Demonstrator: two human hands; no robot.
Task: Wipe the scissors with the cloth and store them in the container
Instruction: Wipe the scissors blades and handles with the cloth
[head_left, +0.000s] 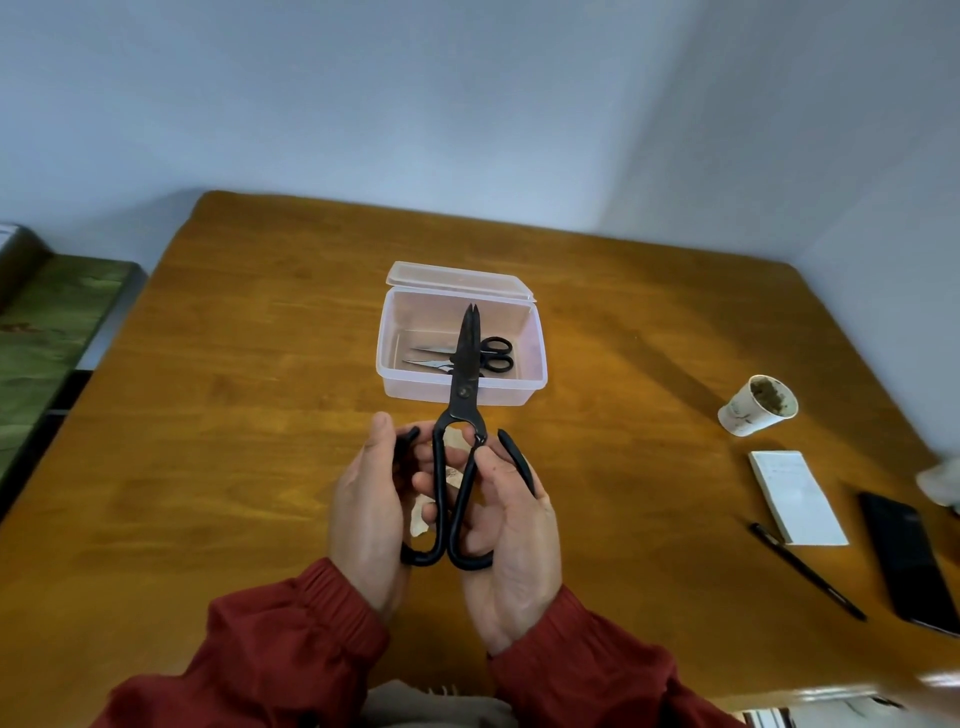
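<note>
Fingers (427, 482) of your left hand (363, 519) curl round the left loop of the big black scissors (464, 384), and your right hand (511, 535) grips the right loop the same way, so both hands hold the tool above the bench (234, 415). A pale scrap (420, 514) showing between your palms may be the cloth; most of it is hidden. The blades point to twelve o'clock, tips over the open container (395, 384), where smaller scissors (496, 354) already lie. Watch three risks: the loops spreading and opening the blades near your fingers, the long tool landing across the smaller pair and sitting too high for the lid, and storing it unwiped. At three o'clock, well apart, lie a paper cup (756, 410), notepad (797, 496), pen (808, 571) and phone (906, 561).
</note>
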